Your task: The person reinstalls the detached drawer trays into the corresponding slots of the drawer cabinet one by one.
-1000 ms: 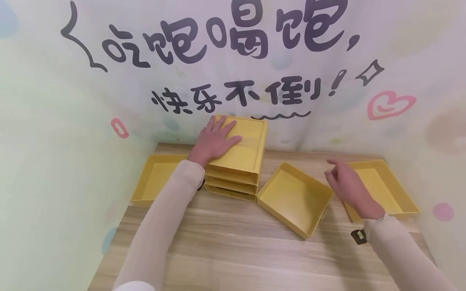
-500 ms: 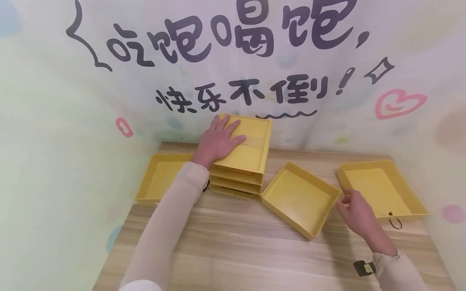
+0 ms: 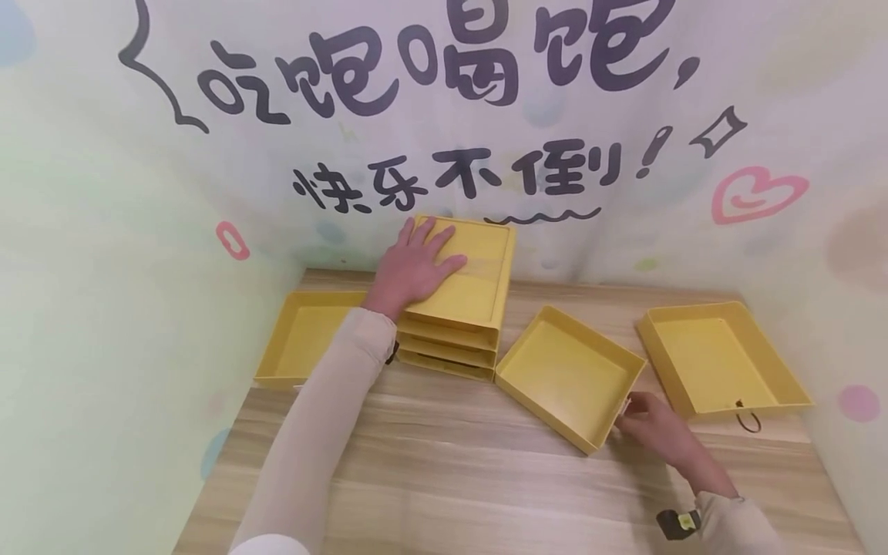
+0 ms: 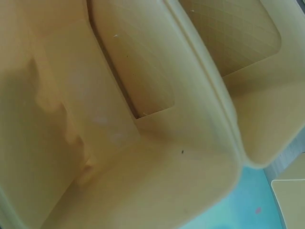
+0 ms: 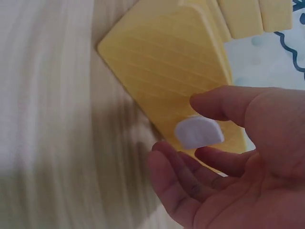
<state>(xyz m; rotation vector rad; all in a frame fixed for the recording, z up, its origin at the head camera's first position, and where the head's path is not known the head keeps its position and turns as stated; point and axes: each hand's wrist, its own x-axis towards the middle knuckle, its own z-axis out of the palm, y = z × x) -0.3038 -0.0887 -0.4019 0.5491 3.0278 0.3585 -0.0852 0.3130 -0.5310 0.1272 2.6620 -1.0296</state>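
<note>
Right hand [image 3: 652, 426]: thumb and fingers parted around the white handle [image 5: 198, 133], contact unclear, of a yellow drawer [image 3: 558, 378] angled handle-outward, apparently easing reach. Beyond: left hand [image 3: 412, 271], fingers spread, grasping nothing, rests atop the yellow drawer cabinet [image 3: 479, 289], presumably steadying it.

Head cam looks down; wrist cams close, R sharing mid-tray [image 3: 565, 378].

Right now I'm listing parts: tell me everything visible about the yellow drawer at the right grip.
The drawer is a shallow, open-topped, rectangular yellow box, apparently plastic, its cross-lined front bearing a half-round white knob. It lies base down and askew on the wood-grained table, one corner close to the cabinet. The right grip frames the knob; touch is unclear.
</note>
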